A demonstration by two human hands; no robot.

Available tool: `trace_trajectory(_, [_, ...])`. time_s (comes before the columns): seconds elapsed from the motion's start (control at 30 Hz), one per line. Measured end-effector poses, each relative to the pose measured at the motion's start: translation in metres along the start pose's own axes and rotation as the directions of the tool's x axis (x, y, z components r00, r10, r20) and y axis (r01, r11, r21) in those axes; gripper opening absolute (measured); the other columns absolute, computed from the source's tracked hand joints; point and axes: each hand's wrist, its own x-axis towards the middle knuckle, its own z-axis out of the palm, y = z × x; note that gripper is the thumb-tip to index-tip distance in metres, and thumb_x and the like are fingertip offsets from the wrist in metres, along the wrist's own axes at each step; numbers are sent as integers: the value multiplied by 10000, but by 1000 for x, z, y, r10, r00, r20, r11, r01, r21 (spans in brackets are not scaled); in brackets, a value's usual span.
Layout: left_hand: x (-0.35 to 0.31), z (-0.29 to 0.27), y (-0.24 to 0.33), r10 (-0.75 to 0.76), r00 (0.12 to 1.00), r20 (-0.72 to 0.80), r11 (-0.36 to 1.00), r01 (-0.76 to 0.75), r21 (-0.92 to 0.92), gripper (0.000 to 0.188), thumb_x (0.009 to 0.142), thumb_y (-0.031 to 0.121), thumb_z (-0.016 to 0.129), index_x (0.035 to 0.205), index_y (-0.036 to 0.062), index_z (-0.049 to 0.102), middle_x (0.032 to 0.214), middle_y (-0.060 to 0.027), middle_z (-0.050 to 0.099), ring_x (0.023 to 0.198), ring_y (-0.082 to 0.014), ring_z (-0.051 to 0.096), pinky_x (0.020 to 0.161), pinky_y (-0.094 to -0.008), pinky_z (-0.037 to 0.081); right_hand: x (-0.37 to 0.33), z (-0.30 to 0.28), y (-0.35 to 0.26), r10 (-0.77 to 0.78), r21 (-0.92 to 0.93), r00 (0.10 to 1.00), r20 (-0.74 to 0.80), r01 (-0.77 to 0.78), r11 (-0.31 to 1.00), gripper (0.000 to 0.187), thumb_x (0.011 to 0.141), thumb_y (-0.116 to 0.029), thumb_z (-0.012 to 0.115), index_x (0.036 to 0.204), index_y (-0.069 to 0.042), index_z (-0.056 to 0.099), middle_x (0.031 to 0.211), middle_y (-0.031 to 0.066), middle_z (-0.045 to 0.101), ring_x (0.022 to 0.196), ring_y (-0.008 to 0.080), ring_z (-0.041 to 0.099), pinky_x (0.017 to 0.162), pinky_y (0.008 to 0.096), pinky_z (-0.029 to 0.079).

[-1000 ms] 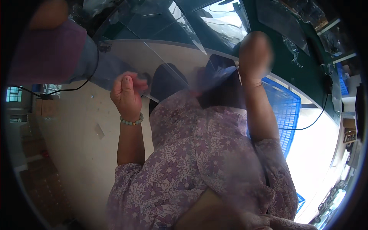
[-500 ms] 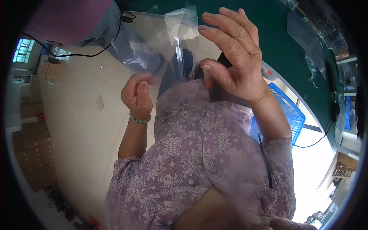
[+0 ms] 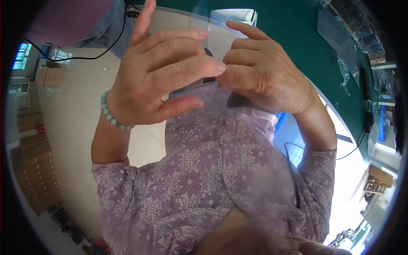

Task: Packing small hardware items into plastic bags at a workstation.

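In front of my body, my left hand (image 3: 161, 76) is stretched toward the right with its fingers apart and thumb separate. One of its fingertips meets or overlaps the fingers of my right hand (image 3: 267, 74). That right hand is curled, with one finger extended. A clear plastic sheet (image 3: 195, 88) shows its edge between my hands and runs to the right hand's curled fingers, which seem to grip it. The fingers cover much of the sheet, so its full shape is hidden. Beneath the right hand lies a dark object (image 3: 242, 101) I cannot make out.
A green table (image 3: 293, 29) curves round ahead and to the right, bearing a stack of clear plastic (image 3: 231, 16) near its edge. A blue basket (image 3: 291, 136) stands by my right arm. Another person's purple clothing (image 3: 72, 21) and a black cable (image 3: 85, 58) are at upper left.
My left hand has risen and moved right, its fingers spreading. My right hand has turned down and curled. The clear folded plastic ahead is now mostly out of sight behind my hands.
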Motion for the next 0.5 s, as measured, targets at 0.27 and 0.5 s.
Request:
trace_trajectory(0.27, [51,-30,-17,-234,796,558,961,278,6,298,783,250,806,999,67,711,992,-74,648,890,-222,590,1128,-530,328,-21,-8,4,97,-86,987,-129,-108,990,314,703,-80,811,995,-134,709,1009,61,669,847,215,660,822,388,502])
trace_trajectory(0.5, [42,-13,-17,-190,929,318,971,225,-76,176,761,104,777,913,87,689,750,-6,622,557,-162,522,1044,-494,424,-24,-4,-12,146,-198,982,-119,-168,966,402,590,-156,871,960,-83,734,1052,70,657,794,204,630,728,334,483])
